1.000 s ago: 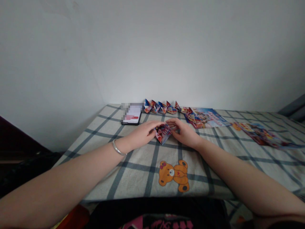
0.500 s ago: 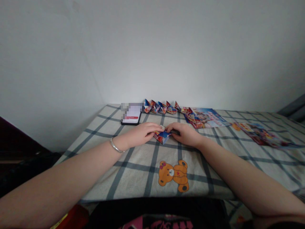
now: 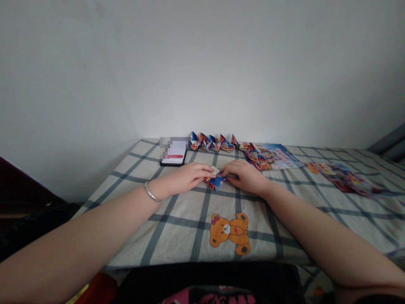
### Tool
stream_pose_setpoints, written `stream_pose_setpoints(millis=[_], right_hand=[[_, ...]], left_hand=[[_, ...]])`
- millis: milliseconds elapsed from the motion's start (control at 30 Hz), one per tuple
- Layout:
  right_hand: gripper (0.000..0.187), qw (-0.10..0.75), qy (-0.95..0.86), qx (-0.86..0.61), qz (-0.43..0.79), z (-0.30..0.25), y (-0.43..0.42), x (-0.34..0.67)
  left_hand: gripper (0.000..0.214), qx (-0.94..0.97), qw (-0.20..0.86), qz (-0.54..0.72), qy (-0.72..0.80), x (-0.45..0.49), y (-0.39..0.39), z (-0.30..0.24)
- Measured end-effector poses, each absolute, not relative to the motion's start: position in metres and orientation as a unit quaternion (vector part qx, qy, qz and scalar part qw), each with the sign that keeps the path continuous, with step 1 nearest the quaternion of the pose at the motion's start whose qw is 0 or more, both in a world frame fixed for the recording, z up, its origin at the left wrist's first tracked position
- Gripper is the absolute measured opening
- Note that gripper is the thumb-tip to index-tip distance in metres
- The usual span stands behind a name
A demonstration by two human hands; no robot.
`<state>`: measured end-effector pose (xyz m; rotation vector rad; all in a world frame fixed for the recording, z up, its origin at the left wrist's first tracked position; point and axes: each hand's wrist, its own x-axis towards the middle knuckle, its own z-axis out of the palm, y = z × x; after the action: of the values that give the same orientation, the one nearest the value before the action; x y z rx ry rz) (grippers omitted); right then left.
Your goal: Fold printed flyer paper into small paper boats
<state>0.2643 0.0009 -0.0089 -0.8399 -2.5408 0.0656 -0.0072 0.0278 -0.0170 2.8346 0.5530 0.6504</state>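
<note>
A small folded paper, printed in blue and red, lies on the checked cloth between my hands, one corner pointing toward me. A pale patch shows at its far edge. My left hand, with a silver bangle at the wrist, has its fingers closed on the paper's left side. On the right side, the thumb and fingers of my right hand pinch the paper's edge. Fingers cover part of both edges. Behind the hands stands a row of folded paper pieces with pointed tips, in the same printed colours.
A phone with its screen lit lies at the back left. Flat printed sheets rest at the back right, and more printed sheets lie farther right. The checked tablecloth bears a bear print. A white wall rises behind the table.
My left fingers have shifted slightly left, and more of the pale patch at the paper's far edge shows. Both hands stay on the folded paper.
</note>
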Motion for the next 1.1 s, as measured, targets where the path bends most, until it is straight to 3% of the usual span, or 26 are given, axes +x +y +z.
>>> stream_pose_setpoints(millis=[800,1100], right_hand=[[0.023,0.178,-0.931,-0.317,-0.029,-0.003,-0.004,0.265],[0.019,0.153,-0.926,-0.341,-0.052,0.003,-0.015,0.257]], left_hand=[[0.038,0.97,0.022,0.17,0.172,-0.009,0.029,-0.015],[0.033,0.968,-0.092,0.15,0.18,-0.003,0.017,-0.003]])
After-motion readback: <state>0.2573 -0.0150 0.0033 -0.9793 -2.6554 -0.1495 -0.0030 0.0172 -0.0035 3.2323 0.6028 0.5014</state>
